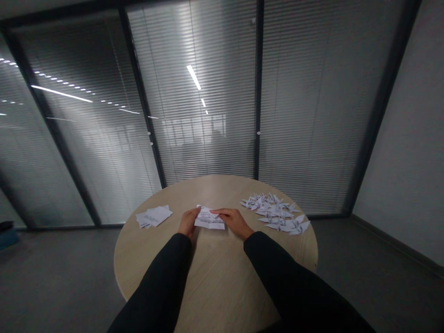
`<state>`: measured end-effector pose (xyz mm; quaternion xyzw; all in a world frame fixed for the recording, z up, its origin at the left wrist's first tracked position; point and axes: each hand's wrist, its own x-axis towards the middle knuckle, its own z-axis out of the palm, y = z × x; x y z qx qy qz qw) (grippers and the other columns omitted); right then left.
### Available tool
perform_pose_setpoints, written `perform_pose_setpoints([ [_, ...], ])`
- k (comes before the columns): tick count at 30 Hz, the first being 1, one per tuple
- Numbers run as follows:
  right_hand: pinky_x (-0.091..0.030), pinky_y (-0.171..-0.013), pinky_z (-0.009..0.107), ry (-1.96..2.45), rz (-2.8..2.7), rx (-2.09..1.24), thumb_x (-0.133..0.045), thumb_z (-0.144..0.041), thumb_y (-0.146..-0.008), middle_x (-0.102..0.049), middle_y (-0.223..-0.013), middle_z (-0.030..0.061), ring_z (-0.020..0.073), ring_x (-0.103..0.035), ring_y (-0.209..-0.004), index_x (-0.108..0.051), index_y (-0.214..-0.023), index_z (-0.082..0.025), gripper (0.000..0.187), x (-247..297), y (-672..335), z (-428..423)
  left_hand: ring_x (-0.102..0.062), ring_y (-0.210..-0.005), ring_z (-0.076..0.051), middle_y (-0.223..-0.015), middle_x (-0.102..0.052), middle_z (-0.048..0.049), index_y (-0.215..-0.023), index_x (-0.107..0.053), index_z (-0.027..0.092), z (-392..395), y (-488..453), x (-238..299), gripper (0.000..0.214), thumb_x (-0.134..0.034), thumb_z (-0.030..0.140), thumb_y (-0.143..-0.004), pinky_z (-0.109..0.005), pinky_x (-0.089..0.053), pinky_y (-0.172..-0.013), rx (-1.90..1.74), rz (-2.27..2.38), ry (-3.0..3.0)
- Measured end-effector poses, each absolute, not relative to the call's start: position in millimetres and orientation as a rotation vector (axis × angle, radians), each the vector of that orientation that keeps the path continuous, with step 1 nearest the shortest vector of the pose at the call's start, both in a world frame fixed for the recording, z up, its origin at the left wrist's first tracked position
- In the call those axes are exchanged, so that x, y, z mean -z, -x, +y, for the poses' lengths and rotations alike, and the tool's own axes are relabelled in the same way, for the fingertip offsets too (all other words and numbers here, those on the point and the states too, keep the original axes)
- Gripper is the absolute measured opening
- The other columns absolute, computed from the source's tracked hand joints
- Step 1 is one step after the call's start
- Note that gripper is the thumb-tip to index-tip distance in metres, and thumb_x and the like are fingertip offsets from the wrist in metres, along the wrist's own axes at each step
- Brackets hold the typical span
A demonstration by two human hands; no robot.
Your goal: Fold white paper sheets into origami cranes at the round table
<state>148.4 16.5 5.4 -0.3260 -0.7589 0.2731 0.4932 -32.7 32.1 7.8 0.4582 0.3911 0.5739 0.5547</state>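
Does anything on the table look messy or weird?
I see nothing spilled. The flat papers on the left look a bit askew: their corners poke out at different angles instead of lining up neatly.

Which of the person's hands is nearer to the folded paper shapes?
Right. The right hand, at the right side of the printed sheet, is left of the folded paper shapes; the left hand is farther away, at the sheet's left side.

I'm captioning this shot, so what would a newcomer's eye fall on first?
Probably the heap of pointed, folded white paper pieces on the right of the round, pale wooden table. Next comes the creased, printed white sheet mid-table, between the left hand and right hand. Flat white paper sheets lie loosely stacked at left.
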Motion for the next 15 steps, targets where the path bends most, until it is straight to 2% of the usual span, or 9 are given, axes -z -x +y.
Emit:
perform_pose_setpoints([
  [6, -0.047, -0.070, 0.026, 0.778, -1.937, -0.535, -0.046, -0.020, -0.080, -0.070, -0.095, 0.0064, 0.0153, -0.063, -0.080, -0.069, -0.100, -0.021, 0.029, -7.6, -148.7, 13.2, -0.058, -0.052, -0.016, -0.057, -0.063, -0.0063, -0.059, -0.061, 0.014, 34.7, 34.5, -7.8, 0.025, -0.065, 0.038, -0.066, -0.026, -0.044, -0.051, -1.344, 1.006, -1.083],
  [15, -0.046, -0.068, 0.025, 0.806, -1.954, -0.487, -0.046, -0.018, -0.080, -0.070, -0.091, 0.0059, 0.0150, -0.063, -0.077, -0.070, -0.095, -0.020, 0.029, -7.9, -148.8, 13.7, -0.058, -0.051, -0.018, -0.054, -0.062, -0.0066, -0.059, -0.060, 0.016, 32.8, 33.8, -10.1, 0.027, -0.065, 0.042, -0.065, -0.028, -0.044, -0.049, -1.324, 1.022, -1.122],
])
